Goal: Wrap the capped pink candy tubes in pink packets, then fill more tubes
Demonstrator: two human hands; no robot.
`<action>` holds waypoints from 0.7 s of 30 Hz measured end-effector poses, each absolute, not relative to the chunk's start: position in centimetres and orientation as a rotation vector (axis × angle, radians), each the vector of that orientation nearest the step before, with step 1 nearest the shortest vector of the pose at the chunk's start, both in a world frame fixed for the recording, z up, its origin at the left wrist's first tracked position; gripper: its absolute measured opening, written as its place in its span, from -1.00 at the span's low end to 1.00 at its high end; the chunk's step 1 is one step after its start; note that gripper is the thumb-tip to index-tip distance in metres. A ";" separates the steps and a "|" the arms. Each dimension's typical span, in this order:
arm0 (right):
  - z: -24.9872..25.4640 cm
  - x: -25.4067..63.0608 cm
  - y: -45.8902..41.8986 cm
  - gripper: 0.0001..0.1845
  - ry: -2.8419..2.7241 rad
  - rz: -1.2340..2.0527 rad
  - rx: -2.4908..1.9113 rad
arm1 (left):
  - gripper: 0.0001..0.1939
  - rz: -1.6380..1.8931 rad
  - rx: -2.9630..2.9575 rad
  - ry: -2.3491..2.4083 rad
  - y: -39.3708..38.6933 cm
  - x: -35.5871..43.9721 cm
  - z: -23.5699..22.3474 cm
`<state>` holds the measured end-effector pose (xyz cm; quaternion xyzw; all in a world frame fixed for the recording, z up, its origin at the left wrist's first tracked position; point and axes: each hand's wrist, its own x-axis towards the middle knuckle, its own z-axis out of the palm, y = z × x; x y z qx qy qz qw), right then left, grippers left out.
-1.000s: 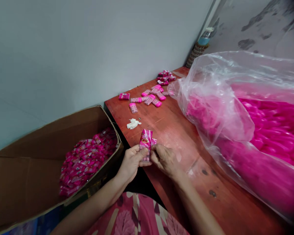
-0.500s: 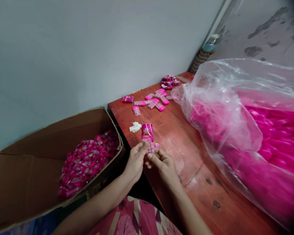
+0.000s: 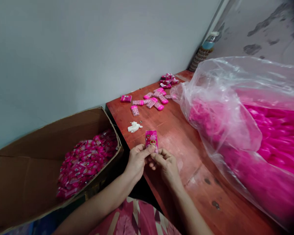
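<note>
A small clear candy box filled with pink balls is between my hands, held upright. Over most of it sits a printed magenta sleeve. My left hand pinches the lower left side with the thumb in front. At the bottom right corner, my right hand grips with thumb and curled fingers. Both hands are over the near edge of the red table. A white crumpled lump lies just beyond them.
Several pink-capped candy boxes, a magenta packet and a pile of sleeves lie farther back. On the left stands a cardboard box holding many packs. A big plastic bag of pink pieces covers the right side; a bottle stands behind.
The magenta sleeve has come lower over the candy box, so fewer pink balls show. Both hands have moved slightly right and stay on the box.
</note>
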<state>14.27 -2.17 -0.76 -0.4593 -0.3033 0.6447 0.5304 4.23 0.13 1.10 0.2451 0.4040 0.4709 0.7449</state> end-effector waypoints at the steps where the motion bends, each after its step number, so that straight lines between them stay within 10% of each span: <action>1: -0.8 14.3 -2.1 -0.80 -0.725 1.543 -1.096 | -0.74 1.037 0.530 0.878 0.0 4.3 1.1; 13: -0.4 15.2 -1.6 -0.76 -0.754 1.420 -1.171 | -0.58 1.458 0.378 1.002 -1.1 -2.4 1.6; 21: -0.9 15.8 -1.5 -0.73 -0.777 1.347 -1.276 | -0.58 0.980 1.996 1.732 6.7 -3.2 -2.2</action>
